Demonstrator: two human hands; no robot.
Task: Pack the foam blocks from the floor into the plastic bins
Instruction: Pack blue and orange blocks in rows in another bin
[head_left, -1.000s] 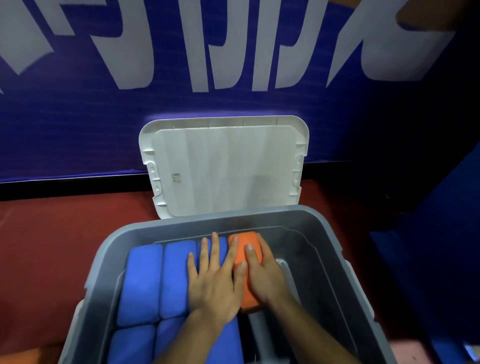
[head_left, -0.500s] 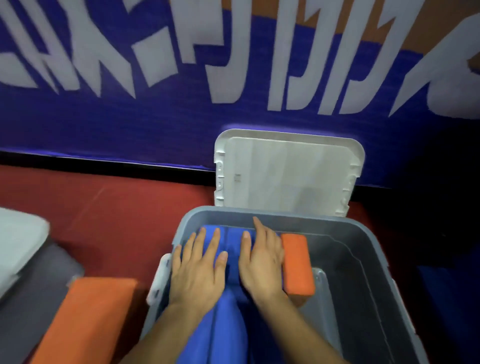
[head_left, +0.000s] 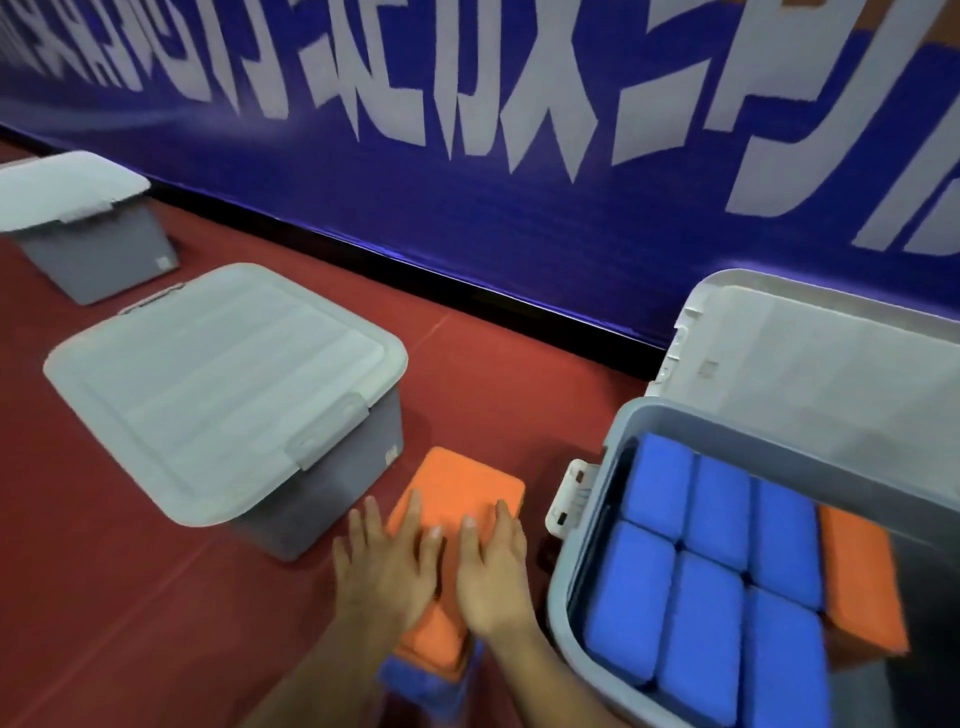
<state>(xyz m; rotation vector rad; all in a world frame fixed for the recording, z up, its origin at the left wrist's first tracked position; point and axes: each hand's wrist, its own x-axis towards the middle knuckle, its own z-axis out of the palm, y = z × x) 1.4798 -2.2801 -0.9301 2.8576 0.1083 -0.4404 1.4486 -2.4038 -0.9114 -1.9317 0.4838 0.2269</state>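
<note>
MOVE: left hand (head_left: 384, 566) and right hand (head_left: 493, 571) out of bin (head_left: 571, 587), onto orange block (head_left: 457, 493) | FINGERS: straight, flat, gripping nothing | BLOCK: atop floor stack (head_left: 431, 680) beside bin | RISK: sliding off under uneven press, toppling stack

open bin (head_left: 576, 561): right side cut by frame
blue block (head_left: 415, 680): mostly hidden under orange block (head_left: 462, 483)
far bin (head_left: 98, 254): blurred, left end cut off
</note>
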